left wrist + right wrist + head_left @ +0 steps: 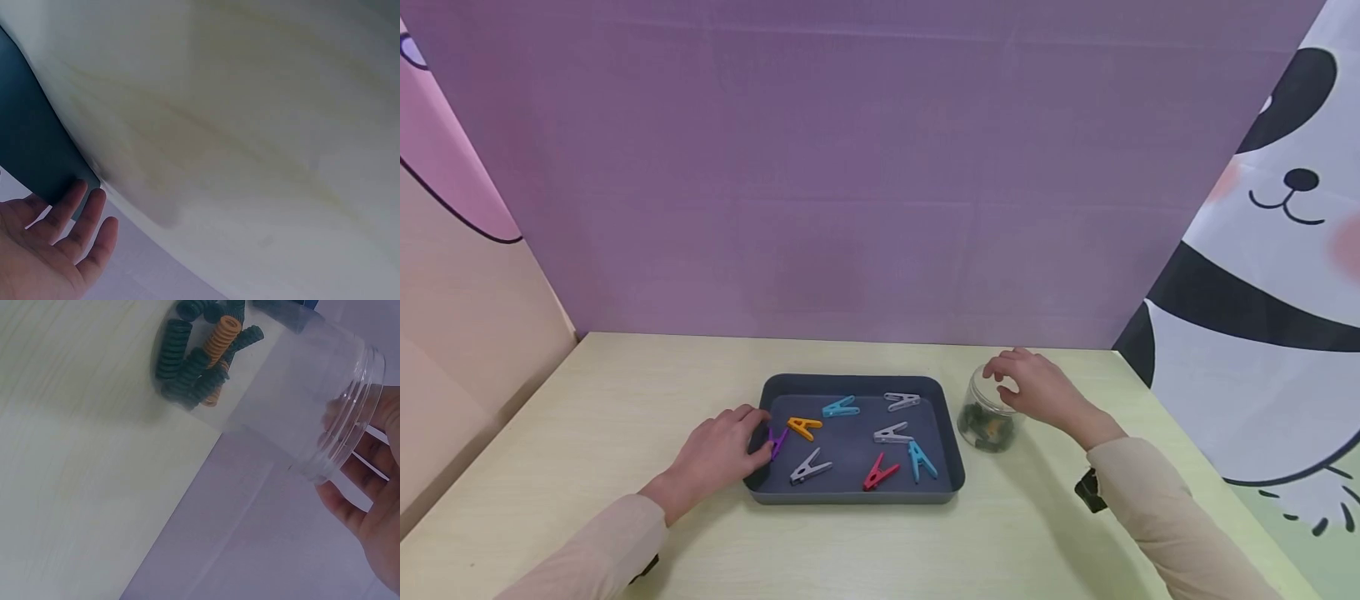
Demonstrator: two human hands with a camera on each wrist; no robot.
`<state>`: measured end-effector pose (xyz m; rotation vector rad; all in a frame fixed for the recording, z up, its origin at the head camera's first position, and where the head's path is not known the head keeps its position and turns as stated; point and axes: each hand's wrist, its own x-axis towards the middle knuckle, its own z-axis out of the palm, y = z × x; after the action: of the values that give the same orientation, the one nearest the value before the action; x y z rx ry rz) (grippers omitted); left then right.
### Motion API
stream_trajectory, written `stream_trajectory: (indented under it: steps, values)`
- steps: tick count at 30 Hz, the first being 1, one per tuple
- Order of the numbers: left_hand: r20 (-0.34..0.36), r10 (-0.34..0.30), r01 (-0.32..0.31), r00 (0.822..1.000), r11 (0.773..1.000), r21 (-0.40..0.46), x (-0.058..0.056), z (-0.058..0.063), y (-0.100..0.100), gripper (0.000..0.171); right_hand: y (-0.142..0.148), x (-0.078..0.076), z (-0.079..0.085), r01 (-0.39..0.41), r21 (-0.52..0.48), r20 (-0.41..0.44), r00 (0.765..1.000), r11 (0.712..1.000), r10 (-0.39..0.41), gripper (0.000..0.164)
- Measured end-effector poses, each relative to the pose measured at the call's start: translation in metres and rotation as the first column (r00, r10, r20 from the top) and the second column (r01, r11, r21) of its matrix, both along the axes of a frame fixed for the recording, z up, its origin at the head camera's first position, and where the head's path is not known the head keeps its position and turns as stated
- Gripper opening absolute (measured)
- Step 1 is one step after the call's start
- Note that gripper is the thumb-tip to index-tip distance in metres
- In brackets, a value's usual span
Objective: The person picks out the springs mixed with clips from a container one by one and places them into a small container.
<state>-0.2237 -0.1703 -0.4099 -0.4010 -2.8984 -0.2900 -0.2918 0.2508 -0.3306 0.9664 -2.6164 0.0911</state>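
Note:
My left hand (718, 446) is at the left end of a dark grey tray (857, 497), thumb and forefinger over the rim beside a purple clothespin (778, 442). In the left wrist view its other fingers (81, 234) spread loosely along the tray's outer wall (37, 125). On the table right of the tray stands a clear jar (987, 417), its bottom filled with green springs (174, 350) and orange springs (222, 337). My right hand (1037, 387) is over the jar's mouth, fingers loosely bent at the rim; some fingertips show through the clear wall.
In the tray lie more clothespins: an orange one (805, 426), a red one (880, 473), several blue and light grey ones. The pale wooden table (647, 392) ends at a purple backdrop (850, 183). A panda-print panel (1285, 292) stands on the right.

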Motion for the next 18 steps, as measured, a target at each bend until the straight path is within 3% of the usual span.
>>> stream_trajectory:
  steps: [9, 18]
  values:
    - [-0.030, 0.001, -0.002, 1.000, 1.000, -0.029, 0.002, 0.002, 0.000, 0.044, 0.007, 0.001, 0.002, 0.017, -0.037, -0.049, 0.999, 0.999, -0.018, 0.025]
    - [-0.144, -0.020, 0.013, 0.989, 0.999, -0.051, 0.004, 0.003, -0.002, 0.045, 0.020, 0.006, 0.003, 0.013, -0.095, -0.114, 0.993, 0.995, -0.024, 0.023]
